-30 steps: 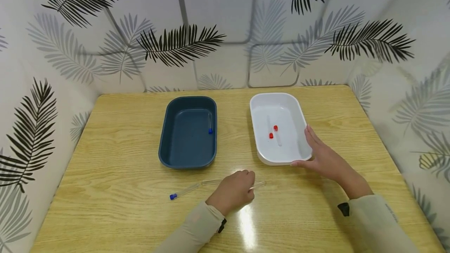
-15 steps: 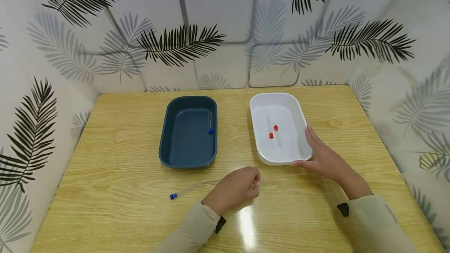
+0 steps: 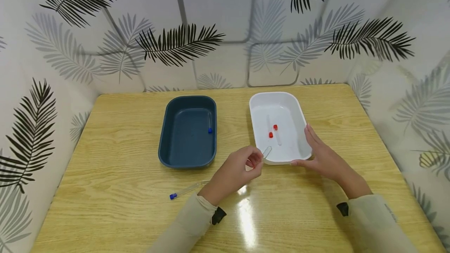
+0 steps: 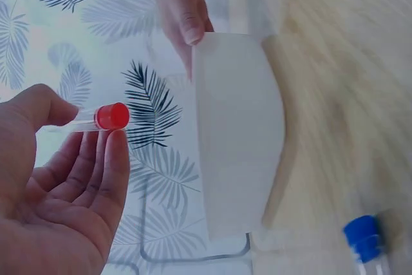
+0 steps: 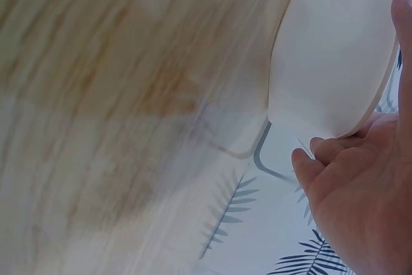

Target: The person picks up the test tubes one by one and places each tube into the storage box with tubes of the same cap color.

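My left hand [image 3: 236,173] pinches a clear test tube [image 3: 268,152] between thumb and fingers. Its red cap [image 4: 112,116] shows in the left wrist view, and its glass end reaches over the near rim of the white tray [image 3: 256,128]. At that tray's near right corner, my right hand [image 3: 325,161] holds the rim, thumb on the near side and fingers along the right wall. Two red-capped test tubes [image 3: 278,138] lie inside the white tray. A blue-capped test tube [image 3: 186,191] lies on the table, beside another tube [image 3: 205,182] partly hidden by my left wrist.
Left of the white tray stands a dark blue tray [image 3: 186,139] with one blue-capped test tube [image 3: 209,124] in it. Both trays sit on a wooden table [image 3: 116,159]. A leaf-patterned curtain [image 3: 218,65] borders the back and sides.
My left hand has picked a tube up off the table and carried it forward and right to the white tray's near edge. The right hand has stayed at the tray's corner.
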`<state>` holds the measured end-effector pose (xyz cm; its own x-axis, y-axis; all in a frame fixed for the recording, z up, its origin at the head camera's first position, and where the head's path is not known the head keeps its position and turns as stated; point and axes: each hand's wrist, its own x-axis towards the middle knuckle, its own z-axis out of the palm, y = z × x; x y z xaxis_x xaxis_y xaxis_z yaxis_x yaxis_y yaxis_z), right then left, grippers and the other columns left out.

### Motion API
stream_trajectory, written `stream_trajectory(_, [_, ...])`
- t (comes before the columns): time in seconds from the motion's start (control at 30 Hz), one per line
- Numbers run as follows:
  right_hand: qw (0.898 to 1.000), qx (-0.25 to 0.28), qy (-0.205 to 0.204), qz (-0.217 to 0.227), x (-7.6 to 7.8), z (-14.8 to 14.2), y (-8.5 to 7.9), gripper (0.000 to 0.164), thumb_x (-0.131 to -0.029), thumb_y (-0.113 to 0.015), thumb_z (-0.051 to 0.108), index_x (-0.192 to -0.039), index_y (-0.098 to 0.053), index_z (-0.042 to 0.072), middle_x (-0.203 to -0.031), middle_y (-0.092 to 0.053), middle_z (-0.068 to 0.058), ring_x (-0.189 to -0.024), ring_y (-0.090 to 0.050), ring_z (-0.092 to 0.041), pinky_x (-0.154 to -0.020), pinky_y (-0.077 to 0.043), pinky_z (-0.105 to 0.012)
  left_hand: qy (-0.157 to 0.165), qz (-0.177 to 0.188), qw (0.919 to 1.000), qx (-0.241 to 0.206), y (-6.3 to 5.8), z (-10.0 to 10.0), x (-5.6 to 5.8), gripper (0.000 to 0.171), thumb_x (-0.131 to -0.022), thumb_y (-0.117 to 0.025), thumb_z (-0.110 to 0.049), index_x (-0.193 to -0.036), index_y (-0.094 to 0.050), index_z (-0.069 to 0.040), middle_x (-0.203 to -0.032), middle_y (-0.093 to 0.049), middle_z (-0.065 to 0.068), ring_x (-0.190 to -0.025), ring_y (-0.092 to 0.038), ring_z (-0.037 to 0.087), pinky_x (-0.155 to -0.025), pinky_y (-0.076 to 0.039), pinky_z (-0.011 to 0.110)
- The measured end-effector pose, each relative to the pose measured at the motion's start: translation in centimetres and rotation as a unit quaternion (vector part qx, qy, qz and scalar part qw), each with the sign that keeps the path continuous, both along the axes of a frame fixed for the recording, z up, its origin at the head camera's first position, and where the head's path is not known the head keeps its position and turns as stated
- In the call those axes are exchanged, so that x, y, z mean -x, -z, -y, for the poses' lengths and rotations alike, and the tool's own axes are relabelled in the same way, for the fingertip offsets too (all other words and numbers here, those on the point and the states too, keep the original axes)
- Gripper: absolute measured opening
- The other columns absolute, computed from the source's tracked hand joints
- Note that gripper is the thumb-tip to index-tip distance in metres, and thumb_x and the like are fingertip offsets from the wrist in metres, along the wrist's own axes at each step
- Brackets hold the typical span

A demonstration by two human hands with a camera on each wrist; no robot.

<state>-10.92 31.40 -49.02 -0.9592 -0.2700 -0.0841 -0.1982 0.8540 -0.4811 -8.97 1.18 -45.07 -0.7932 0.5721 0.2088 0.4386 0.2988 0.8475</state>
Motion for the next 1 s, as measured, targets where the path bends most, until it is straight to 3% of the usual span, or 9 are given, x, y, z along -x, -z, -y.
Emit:
stream_trajectory(0.33, [1.000,0.000,0.001,0.003,0.0,-0.1,-0.2,0.121,-0.070,-0.069,0.063,-0.149,0.002,0.005,-0.155,0.005,-0.008,-0.137,-0.016,-0.039,-0.102,-0.027,-0.056,-0.027,0.048,0.9912,-0.120,-2.2,-0.9,2.0,0.015,-0.092,-0.059,-0.019,-0.104,-0.058,-0.011,-0.096,-0.060,-0.002,-0.088,-0.058,0.009,-0.078,-0.050,0.023])
stream_trajectory(0.53, [1.000,-0.001,0.008,0.012,-0.1,0.0,-0.2,0.121,-0.069,-0.068,0.064,-0.149,0.001,0.007,-0.155,0.005,-0.007,-0.138,-0.015,-0.036,-0.103,-0.026,-0.054,-0.032,0.119,0.9787,-0.164,-3.0,-2.1,4.4,0.020,-0.092,-0.060,-0.020,-0.107,-0.058,-0.007,-0.099,-0.060,0.006,-0.088,-0.060,0.015,-0.078,-0.051,0.026])
stream_trajectory(0.7, [1.000,0.000,0.007,0.014,0.0,-0.1,-0.3,0.121,-0.068,-0.068,0.065,-0.149,0.002,0.006,-0.155,0.004,-0.008,-0.137,-0.015,-0.037,-0.103,-0.026,-0.054,-0.040,0.173,0.9624,-0.205,-3.3,-3.6,6.7,0.021,-0.092,-0.060,-0.016,-0.107,-0.058,-0.002,-0.099,-0.059,0.013,-0.084,-0.061,0.019,-0.078,-0.053,0.032])
stream_trajectory(0.87, [1.000,0.004,0.003,0.013,0.1,-0.2,-0.1,0.121,-0.069,-0.068,0.065,-0.149,0.000,0.006,-0.155,0.004,-0.007,-0.138,-0.015,-0.036,-0.103,-0.026,-0.054,-0.077,0.199,0.9512,-0.222,-2.4,-5.3,9.0,0.022,-0.093,-0.058,-0.015,-0.107,-0.059,0.001,-0.099,-0.060,0.016,-0.082,-0.061,0.019,-0.077,-0.053,0.029])
stream_trajectory(1.0, [1.000,0.008,0.003,0.013,0.1,-0.3,-0.1,0.121,-0.069,-0.068,0.064,-0.149,0.001,0.007,-0.155,0.006,-0.006,-0.137,-0.015,-0.037,-0.103,-0.026,-0.055,-0.092,0.190,0.9556,-0.206,-1.0,-7.0,10.5,0.024,-0.093,-0.059,-0.017,-0.108,-0.060,0.001,-0.095,-0.062,0.011,-0.082,-0.062,0.018,-0.075,-0.053,0.026])
